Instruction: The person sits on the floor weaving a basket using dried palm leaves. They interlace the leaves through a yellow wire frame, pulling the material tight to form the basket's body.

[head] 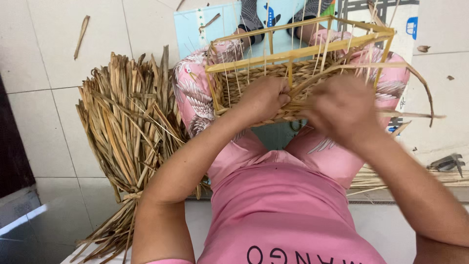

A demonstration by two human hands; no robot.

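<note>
Two hands work on a half-made basket (273,78) that rests on the person's lap. The basket has a yellow wooden frame (303,51) shaped like a box, with thin sticks standing up along its sides. Brown dried grass is woven around the bottom part, and the top part is bare sticks.

The left hand (264,98) is closed on the woven edge at the front of the basket, with its fingers curled tight around the braid. The right hand (342,110) is blurry. It sits just beside the left hand, against the same woven edge, and its fingers look bent, but I cannot tell how tight its hold is. A long grass strand (415,78) runs out from near this hand and curves down on the right.

The person sits with knees apart, in a pink shirt and pink trousers with white birds (193,93). A blue mat (195,29) lies under the feet.

On the left, a big bundle of dried grass (127,142) lies on the white tiled floor (44,88), close to the left leg. A few loose bits of grass lie on the tiles. At the far right, grey metal clippers (447,163) rest on the floor.
</note>
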